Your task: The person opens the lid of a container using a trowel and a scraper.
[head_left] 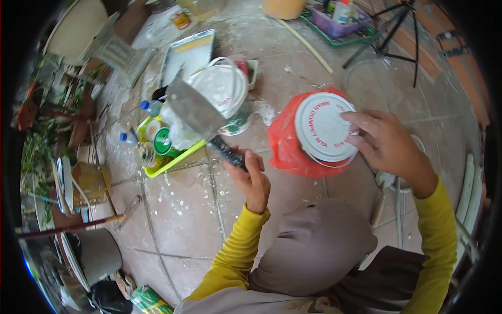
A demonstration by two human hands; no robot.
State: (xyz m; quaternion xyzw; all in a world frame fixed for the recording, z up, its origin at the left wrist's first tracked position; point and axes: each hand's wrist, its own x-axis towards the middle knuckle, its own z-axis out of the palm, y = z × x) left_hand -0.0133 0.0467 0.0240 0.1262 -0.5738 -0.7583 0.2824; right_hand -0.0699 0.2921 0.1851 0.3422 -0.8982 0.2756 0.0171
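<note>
My left hand [253, 183] is closed around the black handle of a putty knife [196, 110], whose wide metal blade points up and to the left. In front of me stands a white tub with red lettering on its lid [321, 125]. A red plastic bag [285, 146] is around the tub. My right hand [387, 144] is at the right edge of the lid, with bent fingers and thumb gripping it there. The lid lies on the tub, and the tub's sides are mostly hidden by the bag.
A white-lidded paint bucket [222, 86] stands beyond the blade. Near it are a metal tray [185, 55] and a yellow-green basket [175, 161] of bottles and tubs. A black tripod [389, 44] stands at the upper right. Plants and pots line the left side.
</note>
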